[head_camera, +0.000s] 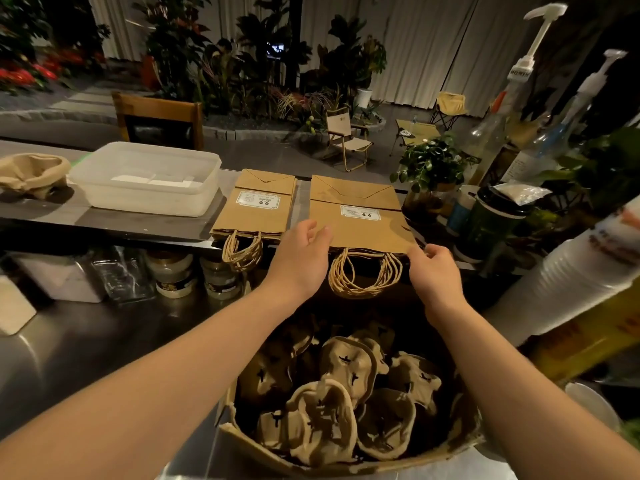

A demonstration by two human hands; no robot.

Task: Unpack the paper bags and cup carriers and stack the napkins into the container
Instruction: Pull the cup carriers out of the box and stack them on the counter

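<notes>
Two stacks of flat brown paper bags lie on the raised counter, a smaller stack (258, 206) on the left and a larger stack (360, 213) on the right, twine handles hanging over the edge. My left hand (301, 258) touches the near left corner of the larger stack with relaxed fingers. My right hand (431, 271) pinches its near right corner. A translucent plastic container (145, 178) farther left holds white napkins (162, 180). Below my arms, a cardboard box (346, 459) is full of brown pulp cup carriers (346, 393).
A crumpled brown carrier (33, 173) lies left of the container. Jars (173, 275) stand under the raised counter. Syrup pump bottles (519, 84), a potted plant (429, 164), a dark lidded cup (491, 223) and stacked white cups (581, 282) crowd the right side.
</notes>
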